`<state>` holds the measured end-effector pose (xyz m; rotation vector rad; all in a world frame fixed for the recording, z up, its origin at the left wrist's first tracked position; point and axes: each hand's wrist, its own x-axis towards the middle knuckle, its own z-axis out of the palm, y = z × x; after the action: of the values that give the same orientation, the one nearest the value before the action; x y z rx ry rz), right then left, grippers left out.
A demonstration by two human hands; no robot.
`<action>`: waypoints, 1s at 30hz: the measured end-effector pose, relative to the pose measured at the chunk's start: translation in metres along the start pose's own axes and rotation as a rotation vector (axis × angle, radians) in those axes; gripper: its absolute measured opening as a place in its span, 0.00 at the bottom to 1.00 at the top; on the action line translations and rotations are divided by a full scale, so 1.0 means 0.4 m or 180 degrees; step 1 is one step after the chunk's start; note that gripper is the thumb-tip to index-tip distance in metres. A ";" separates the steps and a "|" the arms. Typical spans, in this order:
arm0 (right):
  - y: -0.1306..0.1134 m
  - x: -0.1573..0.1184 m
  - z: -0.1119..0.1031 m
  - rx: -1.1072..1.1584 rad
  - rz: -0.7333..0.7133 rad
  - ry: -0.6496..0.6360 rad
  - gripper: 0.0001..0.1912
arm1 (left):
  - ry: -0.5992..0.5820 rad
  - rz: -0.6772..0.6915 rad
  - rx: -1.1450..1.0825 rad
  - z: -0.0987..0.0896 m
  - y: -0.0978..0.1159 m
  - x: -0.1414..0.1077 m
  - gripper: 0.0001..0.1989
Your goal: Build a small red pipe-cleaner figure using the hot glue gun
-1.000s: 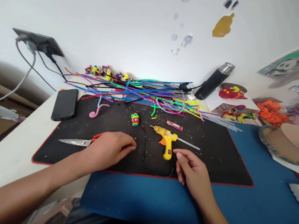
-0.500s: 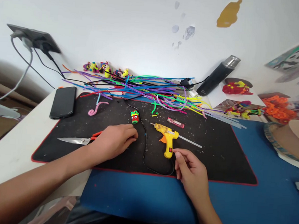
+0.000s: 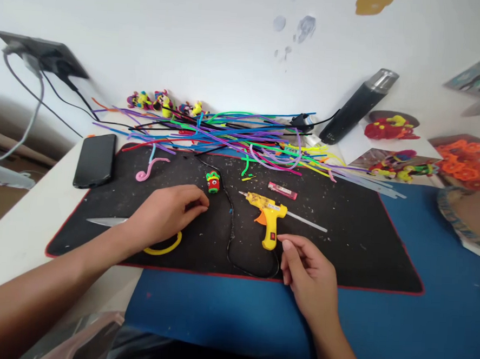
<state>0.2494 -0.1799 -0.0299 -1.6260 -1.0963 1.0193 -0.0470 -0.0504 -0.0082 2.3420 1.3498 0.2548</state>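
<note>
My left hand (image 3: 173,210) is over the mat with its fingers curled and thumb and forefinger together; nothing shows in them. Under that hand and wrist lie scissors (image 3: 105,221), with the blade out to the left and a yellow handle loop showing. Just beyond the fingertips stands a small red and green pipe-cleaner head (image 3: 212,182) with googly eyes. A yellow hot glue gun (image 3: 271,219) lies on its side, a clear glue stick out of its back. Beside its grip rests my right hand (image 3: 310,270), loosely closed, thumb against forefinger, holding nothing visible.
A pink lighter (image 3: 282,191) lies behind the glue gun, whose black cord (image 3: 231,230) loops over the mat. Coloured pipe cleaners (image 3: 226,138) pile along the wall. A phone (image 3: 95,160) lies left, a black flask (image 3: 356,111) leans at the back right.
My left hand has drawn back slightly left from the pipe-cleaner head, uncovering the yellow scissor loop. My right hand stays by the glue gun. The view has shifted a little.
</note>
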 end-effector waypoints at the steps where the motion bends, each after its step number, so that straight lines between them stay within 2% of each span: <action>1: -0.001 0.000 0.000 -0.0012 -0.0005 0.0007 0.21 | 0.0011 -0.0073 -0.0031 -0.005 -0.003 0.000 0.12; 5: -0.007 0.001 -0.001 -0.0046 -0.0024 0.0033 0.20 | 0.0156 -0.0271 -0.0059 -0.024 -0.023 -0.001 0.13; 11: 0.014 -0.001 -0.003 -0.0071 -0.0101 0.0059 0.17 | 0.0344 -0.0277 0.0094 -0.038 -0.055 -0.004 0.14; 18: 0.020 -0.005 -0.002 -0.0146 -0.0105 0.0033 0.17 | 0.0070 -0.0032 0.0265 -0.019 -0.038 0.000 0.14; 30: 0.025 -0.007 -0.007 -0.0306 -0.0220 -0.0109 0.17 | 0.0017 0.0162 0.0260 -0.010 -0.034 0.001 0.11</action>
<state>0.2534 -0.1853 -0.0382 -1.6399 -1.2328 0.9654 -0.0589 -0.0430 -0.0107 2.4469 1.3278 0.2254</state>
